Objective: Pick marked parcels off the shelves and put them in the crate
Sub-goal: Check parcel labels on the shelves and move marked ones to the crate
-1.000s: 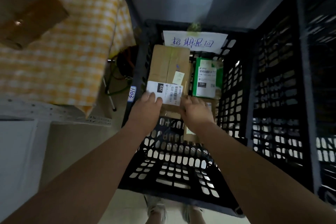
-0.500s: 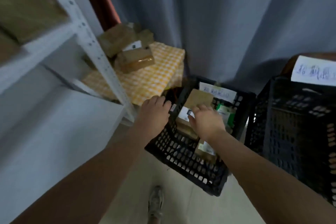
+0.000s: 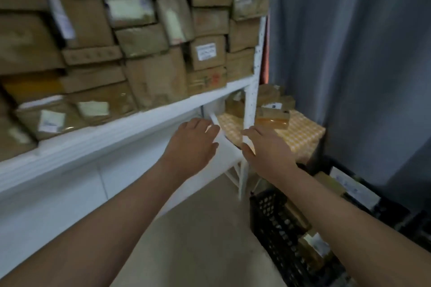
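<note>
1. Left hand: the fingers are released, loosely spread and only slightly bent. They hold nothing. The fingertips sit in front of the white shelf edge; contact with it cannot be confirmed.
2. Right hand: the fingers are released and lightly curved, with the thumb held apart from them. They hold nothing. The hand hangs just in front of the white upright post of the shelf unit.
3. The two hands are side by side, palms down, with a narrow gap between them.
4. Stacked parcels: brown cardboard boxes fill the shelf above the hands in several layers, most with an end face turned outward. Motion blur hides any marks.
5. Labelled parcel: it sits near the right end of the stack, white label facing the person.
6. Flat parcels: they lie on the shelf board at the left, labels facing up, long axes along the shelf edge.
7. Crate: the black perforated crate stands on the floor below the right forearm and contains cardboard parcels lying flat. Its long axis cannot be told; the forearm and the picture edge cut it off.
8. Bench: covered in yellow checked cloth, it stands beyond the post and carries a few more boxes. A grey curtain hangs behind it.
</note>
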Action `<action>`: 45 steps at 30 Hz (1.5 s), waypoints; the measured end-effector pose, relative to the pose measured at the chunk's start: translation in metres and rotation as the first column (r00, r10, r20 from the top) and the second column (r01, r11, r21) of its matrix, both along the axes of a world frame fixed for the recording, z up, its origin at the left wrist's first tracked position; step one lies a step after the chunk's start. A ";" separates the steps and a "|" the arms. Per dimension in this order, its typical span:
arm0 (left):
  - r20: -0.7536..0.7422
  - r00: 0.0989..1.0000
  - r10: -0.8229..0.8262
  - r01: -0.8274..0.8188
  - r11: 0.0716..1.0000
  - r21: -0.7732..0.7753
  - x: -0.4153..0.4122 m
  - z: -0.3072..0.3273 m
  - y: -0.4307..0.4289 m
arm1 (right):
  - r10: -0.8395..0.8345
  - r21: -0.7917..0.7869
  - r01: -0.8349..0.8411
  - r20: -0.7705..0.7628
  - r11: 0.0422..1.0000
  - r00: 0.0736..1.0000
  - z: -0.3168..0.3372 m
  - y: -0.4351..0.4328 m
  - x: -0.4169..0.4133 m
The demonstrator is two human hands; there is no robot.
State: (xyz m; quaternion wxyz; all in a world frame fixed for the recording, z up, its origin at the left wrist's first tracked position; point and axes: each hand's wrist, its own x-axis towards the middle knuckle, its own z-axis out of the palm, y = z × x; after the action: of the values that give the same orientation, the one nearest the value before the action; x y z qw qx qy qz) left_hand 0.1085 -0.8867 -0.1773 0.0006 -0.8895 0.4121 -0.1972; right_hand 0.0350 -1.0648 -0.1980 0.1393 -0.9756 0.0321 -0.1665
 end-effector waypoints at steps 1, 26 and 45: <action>0.006 0.999 0.038 -0.038 0.999 -0.021 -0.003 0.008 0.021 | 0.038 0.008 -0.039 0.024 0.999 0.999 0.009 0.020 0.003; 0.102 0.678 0.728 -0.698 0.681 -0.221 -0.154 0.065 0.627 | 0.668 0.057 -0.705 0.272 0.707 0.693 0.081 0.619 -0.002; 0.511 0.647 0.566 -0.520 0.817 -0.247 -0.046 0.245 0.697 | 0.558 0.235 -0.785 0.589 0.573 0.584 0.209 0.704 0.036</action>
State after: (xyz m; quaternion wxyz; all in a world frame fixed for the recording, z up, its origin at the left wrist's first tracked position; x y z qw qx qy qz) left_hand 0.0622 -0.1902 0.0675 0.1465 -0.8718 0.0992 -0.4567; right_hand 0.0714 -0.3611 0.0107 0.4300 -0.7751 -0.3471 -0.3065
